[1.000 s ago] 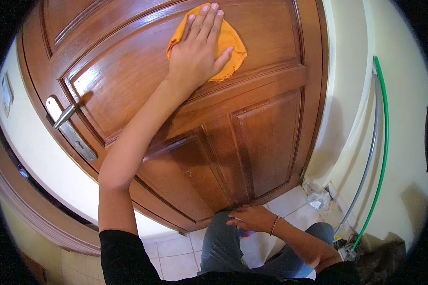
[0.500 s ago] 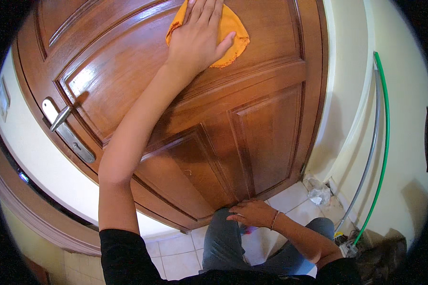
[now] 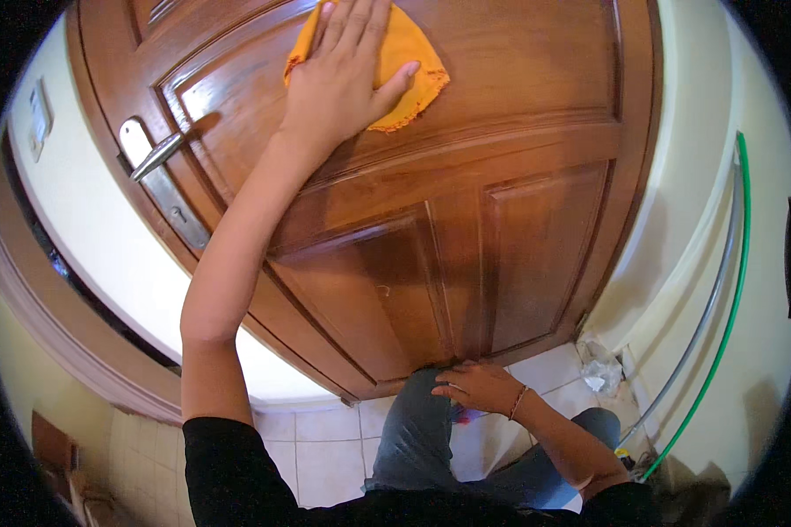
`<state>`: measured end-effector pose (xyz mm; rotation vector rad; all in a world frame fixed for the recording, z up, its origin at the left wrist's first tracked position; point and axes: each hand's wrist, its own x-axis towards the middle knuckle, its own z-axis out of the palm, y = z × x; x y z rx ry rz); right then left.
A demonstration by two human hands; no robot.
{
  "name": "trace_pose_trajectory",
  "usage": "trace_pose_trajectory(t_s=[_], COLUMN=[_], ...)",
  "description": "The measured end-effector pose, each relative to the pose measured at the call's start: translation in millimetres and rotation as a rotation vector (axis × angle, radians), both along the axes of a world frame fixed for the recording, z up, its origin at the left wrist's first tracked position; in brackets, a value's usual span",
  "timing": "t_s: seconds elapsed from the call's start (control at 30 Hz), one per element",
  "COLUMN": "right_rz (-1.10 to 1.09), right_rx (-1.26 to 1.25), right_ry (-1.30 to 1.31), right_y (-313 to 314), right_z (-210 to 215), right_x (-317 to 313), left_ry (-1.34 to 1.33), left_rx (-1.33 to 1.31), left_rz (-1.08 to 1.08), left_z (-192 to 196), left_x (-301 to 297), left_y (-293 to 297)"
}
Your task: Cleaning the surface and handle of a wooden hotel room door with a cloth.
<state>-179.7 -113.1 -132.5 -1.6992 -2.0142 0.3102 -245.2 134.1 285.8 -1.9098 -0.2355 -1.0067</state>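
Observation:
My left hand (image 3: pixel 338 92) lies flat against the wooden door (image 3: pixel 536 83), palm down, with its fingers stretched out and the thumb spread to the right. Under it is an orange cloth (image 3: pixel 420 75) with a ragged, darker stitched edge, pressed onto the door's upper panel. The top of the cloth and the fingertips reach the upper edge of the picture. Lower down, my right hand (image 3: pixel 479 386) rests over my bent left knee, its fingers loosely extended and holding nothing. A thin bracelet circles that wrist.
A metal door handle (image 3: pixel 158 156) on a long plate sticks out left of my arm. Beside the right wall runs a green hose (image 3: pixel 735 290) with a grey pipe (image 3: pixel 699 325). A crumpled clear plastic bag (image 3: pixel 599 373) lies on the tiled floor (image 3: pixel 330 479) near the door's lower corner.
My left hand and the cloth have slid down and left across the door panel, nearer the handle. The whole view has shifted, so the door appears farther right. My right hand stays on the knee.

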Motion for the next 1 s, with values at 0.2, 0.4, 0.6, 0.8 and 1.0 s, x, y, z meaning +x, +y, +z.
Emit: trace_pose_trajectory(t_s=[0.2,0.4,0.6,0.8,1.0], right_rz=[0.014,0.023,0.057,0.029,0.071], right_rx=[-0.010,-0.043,-0.071,-0.117,-0.130], right_ry=[0.023,0.009,-0.022,-0.017,0.011], right_y=[-2,4,6,12,20], right_z=[-4,-25,-25,-5,-2], right_x=[0,-2,-6,-11,-15], left_ry=[-0.253,-0.353,-0.390,-0.437,-0.559], left_rx=[0.014,-0.058,-0.067,-0.164,-0.765], left_rz=[-0.211,-0.168,-0.167,-0.224,-0.553], left_z=[-12,-25,-18,-63,-146], left_x=[-64,-122,-136,-131,-167], left_y=[31,65,72,63,63])
